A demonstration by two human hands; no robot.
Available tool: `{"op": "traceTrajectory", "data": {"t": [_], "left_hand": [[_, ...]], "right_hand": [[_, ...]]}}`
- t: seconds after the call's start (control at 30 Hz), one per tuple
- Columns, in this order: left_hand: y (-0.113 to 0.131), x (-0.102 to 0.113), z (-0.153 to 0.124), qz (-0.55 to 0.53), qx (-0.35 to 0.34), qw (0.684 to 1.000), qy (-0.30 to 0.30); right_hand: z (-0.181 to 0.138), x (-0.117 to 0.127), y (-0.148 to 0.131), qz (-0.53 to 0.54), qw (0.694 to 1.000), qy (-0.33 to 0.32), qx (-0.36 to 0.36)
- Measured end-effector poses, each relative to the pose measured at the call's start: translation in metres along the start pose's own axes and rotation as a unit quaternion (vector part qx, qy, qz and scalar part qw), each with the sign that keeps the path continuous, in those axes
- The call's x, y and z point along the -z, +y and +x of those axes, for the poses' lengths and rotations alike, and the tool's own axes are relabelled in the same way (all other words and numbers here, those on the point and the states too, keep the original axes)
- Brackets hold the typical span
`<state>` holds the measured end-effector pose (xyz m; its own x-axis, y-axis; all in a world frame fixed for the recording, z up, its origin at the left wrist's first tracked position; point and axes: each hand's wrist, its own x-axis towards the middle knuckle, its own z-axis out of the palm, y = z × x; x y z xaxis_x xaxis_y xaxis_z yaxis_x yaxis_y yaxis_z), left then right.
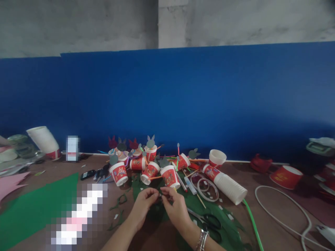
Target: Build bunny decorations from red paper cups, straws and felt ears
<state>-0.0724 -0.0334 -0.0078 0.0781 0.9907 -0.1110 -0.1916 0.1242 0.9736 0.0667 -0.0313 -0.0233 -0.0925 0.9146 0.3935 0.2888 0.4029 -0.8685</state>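
Note:
My left hand (146, 202) and my right hand (175, 204) meet over the table, fingertips pinched close together. Whatever sits between them is small and mostly hidden; a pale speck shows there. Just beyond my fingers lies a red-and-white paper cup (170, 177) with a dark paper animal head. Dark green paper (225, 223) spreads beneath and beside my hands. Black-handled scissors (211, 220) rest on it, right of my right wrist. Green paper offcuts (121, 199) lie left of my left hand.
Several decorated cups (150, 153) with coloured stick limbs crowd the back. Right of them are a stack of cups (231, 188), tape rolls (208, 190) and a marker (190, 185). Green paper sheet (39, 209) lies left; a white cable (285, 202) loops right. A blue panel (167, 97) stands behind.

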Motion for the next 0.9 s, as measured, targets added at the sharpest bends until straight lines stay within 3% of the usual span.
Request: {"op": "traceTrajectory", "data": {"t": [0.13,0.3,0.47,0.63,0.9], "left_hand": [[-0.001,0.0,0.001,0.038,-0.01,0.999,0.019],[-0.008,0.003,0.007,0.08,-0.075,0.993,0.042],[-0.01,0.003,0.005,0.053,-0.136,0.988,0.058],[-0.003,0.0,0.0,0.022,-0.111,0.993,0.033],[0.0,-0.004,-0.005,-0.012,-0.043,0.999,0.031]], "right_hand": [[0.0,-0.002,0.002,0.023,1.0,-0.008,-0.012],[0.0,-0.003,0.002,0.027,1.0,-0.006,-0.004],[0.0,-0.002,-0.002,0.039,0.999,-0.006,-0.029],[0.0,-0.004,-0.001,0.041,0.994,-0.052,-0.082],[-0.001,-0.001,-0.005,0.041,0.996,-0.069,-0.051]]}}
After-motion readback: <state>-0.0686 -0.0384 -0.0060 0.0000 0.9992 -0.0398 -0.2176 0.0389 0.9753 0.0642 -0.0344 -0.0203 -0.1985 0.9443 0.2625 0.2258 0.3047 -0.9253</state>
